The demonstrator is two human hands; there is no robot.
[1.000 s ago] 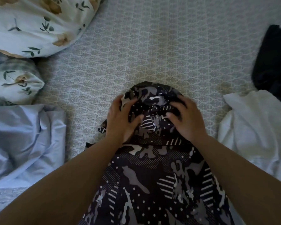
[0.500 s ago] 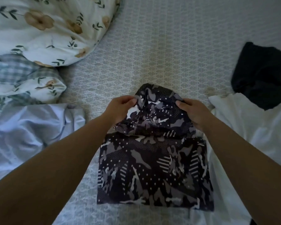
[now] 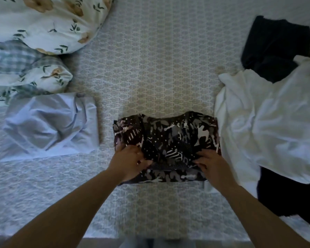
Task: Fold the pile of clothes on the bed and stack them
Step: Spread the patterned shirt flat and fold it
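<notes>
Camouflage-print garment point(image 3: 166, 138), folded compact mid-bed point(image 3: 150, 59), has its near fold gripped by the left hand point(image 3: 128, 162) and right hand point(image 3: 210, 164), so folding seems nearly finished and stacking onto the folded pale-blue shirt point(image 3: 50, 126), left of it, likely comes next.

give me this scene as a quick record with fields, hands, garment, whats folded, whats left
surface: bed with patterned cover
in work: camouflage-print garment, folded into a compact rectangle at centre
left hand: fingers on the garment's near left edge
right hand: fingers on the garment's near right edge
folded: pale blue garment, left of centre
unfolded: white garment and dark clothes, on the right
other: floral pillows, far left
</notes>
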